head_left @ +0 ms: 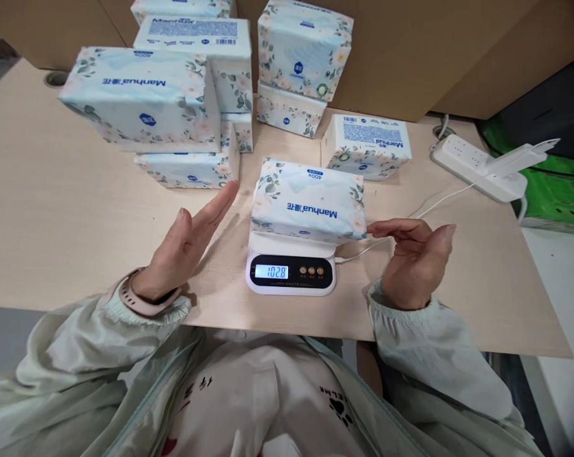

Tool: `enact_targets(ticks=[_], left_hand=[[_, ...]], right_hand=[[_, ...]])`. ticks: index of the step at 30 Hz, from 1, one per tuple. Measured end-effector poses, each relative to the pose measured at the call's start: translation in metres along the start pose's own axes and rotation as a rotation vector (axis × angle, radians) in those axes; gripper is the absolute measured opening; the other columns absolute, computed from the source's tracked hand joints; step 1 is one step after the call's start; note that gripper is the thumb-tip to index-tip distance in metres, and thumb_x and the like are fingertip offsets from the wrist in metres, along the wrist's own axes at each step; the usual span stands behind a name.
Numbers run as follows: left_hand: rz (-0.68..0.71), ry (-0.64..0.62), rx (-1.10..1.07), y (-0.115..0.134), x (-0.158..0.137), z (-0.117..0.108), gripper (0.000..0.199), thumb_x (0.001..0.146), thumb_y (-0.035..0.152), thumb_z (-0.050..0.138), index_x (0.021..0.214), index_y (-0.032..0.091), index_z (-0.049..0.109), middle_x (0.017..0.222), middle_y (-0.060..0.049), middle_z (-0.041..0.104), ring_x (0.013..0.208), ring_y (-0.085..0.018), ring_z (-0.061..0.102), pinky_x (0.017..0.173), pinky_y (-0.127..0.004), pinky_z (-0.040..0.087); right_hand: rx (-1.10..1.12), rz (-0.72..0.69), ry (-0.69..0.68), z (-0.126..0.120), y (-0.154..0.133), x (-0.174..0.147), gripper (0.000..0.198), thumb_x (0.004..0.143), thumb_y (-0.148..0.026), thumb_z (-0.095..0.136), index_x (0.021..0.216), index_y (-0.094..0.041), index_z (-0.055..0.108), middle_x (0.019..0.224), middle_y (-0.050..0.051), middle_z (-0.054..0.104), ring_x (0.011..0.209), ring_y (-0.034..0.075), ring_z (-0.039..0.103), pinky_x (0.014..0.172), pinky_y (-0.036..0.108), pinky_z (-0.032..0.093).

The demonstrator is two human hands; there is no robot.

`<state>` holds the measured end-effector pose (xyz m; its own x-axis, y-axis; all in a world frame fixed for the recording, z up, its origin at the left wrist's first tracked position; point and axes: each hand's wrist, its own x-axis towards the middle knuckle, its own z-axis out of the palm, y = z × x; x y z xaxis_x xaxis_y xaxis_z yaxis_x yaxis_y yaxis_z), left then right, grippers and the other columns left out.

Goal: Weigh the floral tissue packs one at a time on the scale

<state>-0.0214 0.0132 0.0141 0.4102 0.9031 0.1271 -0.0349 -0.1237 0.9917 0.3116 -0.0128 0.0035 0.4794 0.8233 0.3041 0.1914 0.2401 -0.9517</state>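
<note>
Hands apart, one either side of the digital scale (293, 273). Left hand (184, 247) is left of the scale, open, fingers straight, palm turned in, with a pink wristband (144, 299) at the wrist. Right hand (413, 266) is right of the scale, also open, fingers slightly bent, fingertips right by the end of the Manhua tissue pack (310, 198); can't tell if they touch. That pack lies flat on top of the scale, print upside down to the wearer, covering most of the platform. Lit display (271, 272) at the scale's front left shows digits 1028, decimal point too small to be sure. Three round buttons (311, 271) sit beside it.

More of the same packs: stacked group (144, 105) behind and left of the scale, stack of two (303, 54) straight behind it, single pack (366, 145) behind and right. White cable (443, 202) plugs into the scale's right side and runs back toward the power strip (481, 166), far right of the scale, with a white adapter plugged in. Green crate (560, 197) beyond that, past the bench (77, 216). Brown panel (391, 57) stands behind everything.
</note>
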Motion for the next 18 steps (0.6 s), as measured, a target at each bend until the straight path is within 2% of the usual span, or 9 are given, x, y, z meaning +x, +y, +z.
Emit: enact_targets(ticks=[4,8,10,12,14,16,18], left_hand=[[0.028,-0.005,0.006,-0.003,0.001,0.001,0.069,0.114,0.071,0.021,0.167,0.04,0.053,0.182,0.012,0.035,0.177,-0.027,0.012,0.149,-0.049,0.003],[0.005,0.022,0.031,-0.004,0.005,0.002,0.073,0.112,0.074,0.025,0.169,0.037,0.051,0.183,0.008,0.034,0.177,-0.029,0.012,0.149,-0.051,0.003],[0.003,0.026,0.041,-0.005,0.006,0.004,0.072,0.112,0.074,0.027,0.169,0.037,0.051,0.183,0.008,0.034,0.177,-0.029,0.012,0.149,-0.053,0.002],[0.006,0.01,0.049,-0.006,0.007,0.006,0.069,0.113,0.073,0.028,0.168,0.039,0.052,0.182,0.011,0.035,0.177,-0.028,0.012,0.149,-0.052,0.002],[0.012,-0.045,0.056,-0.004,0.011,0.01,0.067,0.113,0.072,0.027,0.169,0.042,0.049,0.182,0.014,0.032,0.177,-0.027,0.012,0.149,-0.052,0.004],[0.042,-0.111,0.065,0.002,0.018,0.015,0.068,0.113,0.072,0.028,0.172,0.042,0.043,0.184,0.016,0.023,0.178,-0.027,0.008,0.15,-0.051,0.004],[0.078,-0.115,0.072,0.013,0.031,0.02,0.073,0.11,0.076,0.033,0.174,0.042,0.039,0.186,0.018,0.016,0.178,-0.027,0.002,0.15,-0.05,0.001]], right_hand=[[-0.015,0.0,-0.015,-0.001,0.001,0.0,0.08,0.11,-0.073,0.024,0.079,-0.026,0.081,0.078,0.008,0.079,0.079,0.027,0.07,0.083,0.047,0.051],[-0.058,0.027,-0.044,-0.003,0.006,0.001,0.069,0.111,-0.069,0.033,0.085,-0.026,0.081,0.083,0.007,0.081,0.081,0.026,0.072,0.083,0.047,0.053],[-0.062,0.026,-0.086,-0.004,0.01,0.0,0.064,0.109,-0.071,0.039,0.096,-0.025,0.082,0.091,0.007,0.084,0.088,0.027,0.076,0.087,0.047,0.057],[-0.049,0.036,-0.186,-0.005,0.013,-0.003,0.063,0.107,-0.074,0.043,0.117,-0.025,0.08,0.105,0.008,0.086,0.102,0.028,0.08,0.094,0.049,0.061],[-0.023,0.057,-0.319,-0.004,0.012,-0.007,0.064,0.105,-0.076,0.048,0.139,-0.028,0.072,0.127,0.01,0.084,0.121,0.03,0.079,0.104,0.052,0.063],[-0.024,0.028,-0.434,0.0,0.005,-0.005,0.067,0.102,-0.075,0.055,0.152,-0.031,0.063,0.149,0.01,0.076,0.138,0.032,0.073,0.113,0.054,0.061],[-0.078,-0.058,-0.506,0.009,-0.007,0.006,0.072,0.1,-0.074,0.061,0.16,-0.034,0.056,0.165,0.009,0.063,0.151,0.034,0.063,0.12,0.055,0.058]])
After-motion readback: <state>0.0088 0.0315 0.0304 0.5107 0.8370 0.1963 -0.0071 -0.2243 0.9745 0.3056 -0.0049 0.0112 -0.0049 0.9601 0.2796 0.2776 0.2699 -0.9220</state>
